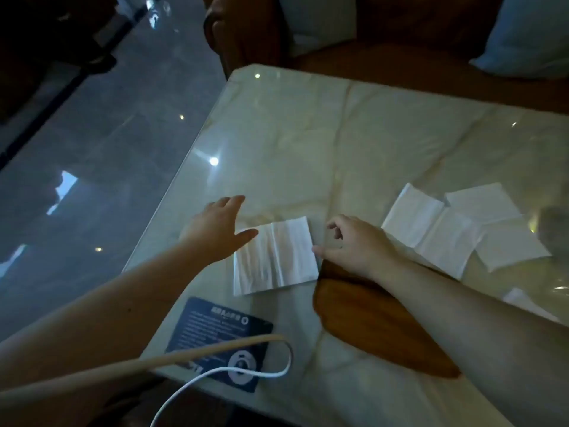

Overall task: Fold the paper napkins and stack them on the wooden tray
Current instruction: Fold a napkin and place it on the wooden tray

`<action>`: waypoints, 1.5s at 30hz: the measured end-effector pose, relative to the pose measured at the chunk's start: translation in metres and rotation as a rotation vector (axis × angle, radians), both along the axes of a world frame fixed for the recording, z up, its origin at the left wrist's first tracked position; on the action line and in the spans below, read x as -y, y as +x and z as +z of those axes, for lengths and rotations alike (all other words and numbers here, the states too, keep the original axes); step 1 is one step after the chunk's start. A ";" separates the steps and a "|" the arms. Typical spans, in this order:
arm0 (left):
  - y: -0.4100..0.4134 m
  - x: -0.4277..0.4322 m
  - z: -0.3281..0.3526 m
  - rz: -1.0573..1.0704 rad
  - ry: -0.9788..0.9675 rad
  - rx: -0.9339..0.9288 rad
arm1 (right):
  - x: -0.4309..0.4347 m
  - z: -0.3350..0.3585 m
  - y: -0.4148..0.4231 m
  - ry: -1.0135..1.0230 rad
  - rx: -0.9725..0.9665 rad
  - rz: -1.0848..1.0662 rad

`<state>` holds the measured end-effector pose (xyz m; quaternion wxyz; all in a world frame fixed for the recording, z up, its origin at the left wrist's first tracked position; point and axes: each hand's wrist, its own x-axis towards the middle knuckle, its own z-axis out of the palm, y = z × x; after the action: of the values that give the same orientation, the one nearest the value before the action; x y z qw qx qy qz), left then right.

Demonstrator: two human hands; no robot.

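Now napkin (pixel 275 255) is pinched at its right edge by right hand (pixel 357 245); left hand (pixel 215 232) lies flat and spread, thumb on its left edge, gripping nothing.

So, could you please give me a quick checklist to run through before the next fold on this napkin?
1. Napkin flat on table: ok.
2. Left hand at its left edge, open: ok.
3. Right hand at its right edge; actual pinch: cannot tell.
4. Wooden tray bare, partly under the right forearm: ok.
5. Spare napkins lie right, unfolded: ok.
6. White cable clear of the napkin: ok.
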<state>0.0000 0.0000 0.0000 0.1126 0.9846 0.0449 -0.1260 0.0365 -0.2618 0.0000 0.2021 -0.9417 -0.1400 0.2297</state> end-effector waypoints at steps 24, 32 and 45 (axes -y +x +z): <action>-0.002 -0.017 -0.050 0.025 0.013 -0.197 | -0.057 -0.041 0.053 0.005 0.113 -0.009; -0.040 0.006 -0.053 0.062 -0.042 -0.208 | -0.089 -0.024 0.078 0.085 0.137 0.250; -0.017 -0.024 -0.021 0.040 -0.145 0.217 | -0.075 -0.033 0.001 0.215 0.225 0.597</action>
<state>-0.0165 0.0243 -0.0211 0.1901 0.9806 0.0429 -0.0192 0.0374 -0.1864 -0.0329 0.2072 -0.8518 -0.4547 0.1571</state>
